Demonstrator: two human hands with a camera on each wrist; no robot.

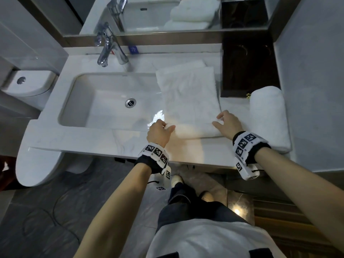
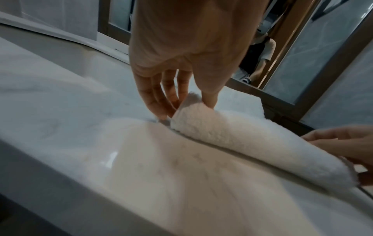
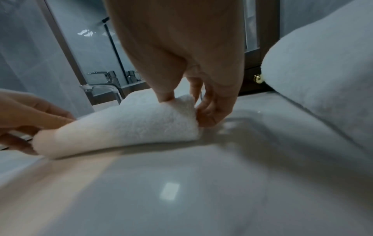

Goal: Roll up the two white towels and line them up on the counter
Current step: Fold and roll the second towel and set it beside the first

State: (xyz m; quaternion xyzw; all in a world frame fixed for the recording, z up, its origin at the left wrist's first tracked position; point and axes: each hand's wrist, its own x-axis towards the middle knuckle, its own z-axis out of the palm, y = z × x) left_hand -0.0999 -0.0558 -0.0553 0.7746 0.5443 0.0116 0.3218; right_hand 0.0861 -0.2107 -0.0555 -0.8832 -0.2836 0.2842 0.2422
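Observation:
A folded white towel (image 1: 188, 97) lies lengthwise on the counter (image 1: 93, 140), partly over the sink's right edge. Its near end is curled into a small roll (image 2: 252, 143) (image 3: 129, 124). My left hand (image 1: 161, 130) (image 2: 181, 103) pinches the roll's left end between thumb and fingers. My right hand (image 1: 226, 122) (image 3: 191, 108) pinches the roll's right end the same way. A second white towel (image 1: 268, 116) (image 3: 322, 83), rolled into a thick cylinder, lies on the counter's right side against the wall.
The sink basin (image 1: 104, 101) with its drain and chrome faucet (image 1: 109, 47) lies left of the towel. A dark wooden box (image 1: 247, 67) stands at the back right beside the rolled towel. A mirror lines the back wall. A toilet (image 1: 31, 86) sits at the left.

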